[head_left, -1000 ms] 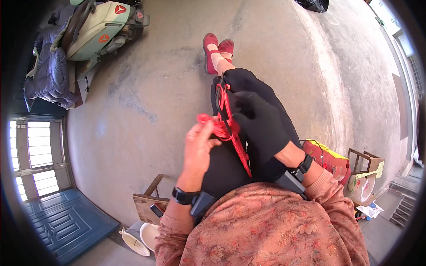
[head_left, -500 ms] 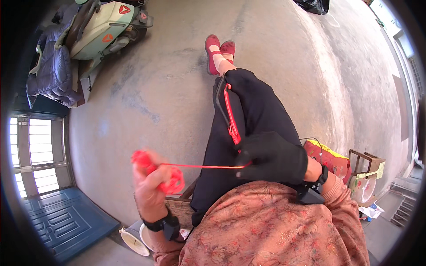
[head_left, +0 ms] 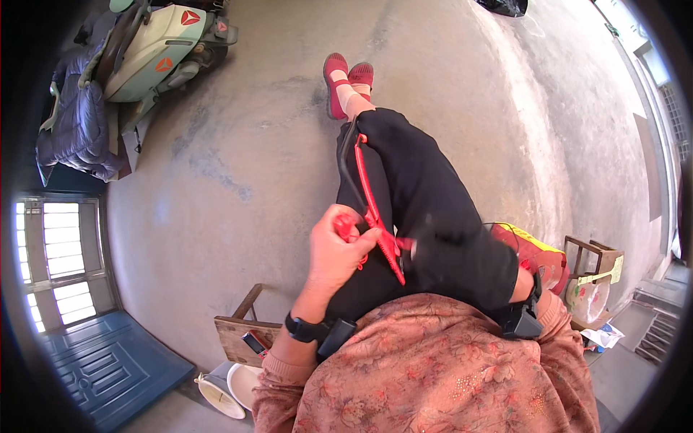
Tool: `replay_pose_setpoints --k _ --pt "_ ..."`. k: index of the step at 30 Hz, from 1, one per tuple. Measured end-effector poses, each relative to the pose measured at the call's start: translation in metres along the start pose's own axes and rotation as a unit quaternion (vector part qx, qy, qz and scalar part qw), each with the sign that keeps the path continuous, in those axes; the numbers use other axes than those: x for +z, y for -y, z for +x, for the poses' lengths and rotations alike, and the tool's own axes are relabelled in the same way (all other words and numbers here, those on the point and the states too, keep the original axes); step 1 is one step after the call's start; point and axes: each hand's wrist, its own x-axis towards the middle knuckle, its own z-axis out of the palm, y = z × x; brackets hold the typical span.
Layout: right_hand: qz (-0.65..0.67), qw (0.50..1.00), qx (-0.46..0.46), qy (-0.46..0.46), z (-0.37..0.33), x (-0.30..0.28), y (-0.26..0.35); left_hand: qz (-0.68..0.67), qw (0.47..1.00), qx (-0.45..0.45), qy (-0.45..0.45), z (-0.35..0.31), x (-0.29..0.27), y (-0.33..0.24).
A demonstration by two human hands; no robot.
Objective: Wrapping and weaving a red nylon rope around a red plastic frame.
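One left hand [head_left: 328,252] clamped on red cord [head_left: 345,226]

At the centre of my feed, the left fingers are curled tight round the bunched cord, thumb tip against the red strip [head_left: 370,191]. That strip runs from 12 toward 5 o'clock over the black trousers [head_left: 433,173], a black strap [head_left: 345,166] along its upper left side. At 4 o'clock I have the right hand [head_left: 462,252], black-gloved and blurred; a bit of red shows by its fingertips, but I can't tell whether the fingers are together or apart. Outward, I see red shoes [head_left: 333,86] at 12, a scooter [head_left: 148,61] at 10, a stool [head_left: 229,338] bearing a phone [head_left: 254,343] at 7, and a red bag [head_left: 540,265] between 3 and 4.
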Motion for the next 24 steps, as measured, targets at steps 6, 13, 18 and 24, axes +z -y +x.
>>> replay_pose_setpoints --k 6,13,18,24 --pt "-0.032 0.994 -0.100 0.041 0.048 -0.035 0.018 -0.308 0.951 -0.023 -0.018 0.009 -0.049 0.001" --pt "-0.447 0.861 -0.241 0.000 0.108 -0.022 -0.048 -0.068 0.984 -0.088 0.141 0.040 -0.030 -0.005" --pt "-0.440 0.865 -0.240 -0.012 0.098 -0.024 -0.039 -0.106 0.986 -0.071 0.106 0.041 -0.031 -0.007" --pt "-0.389 0.884 -0.260 -0.023 0.092 -0.026 -0.048 -0.233 0.962 -0.061 0.127 0.037 -0.020 0.006"
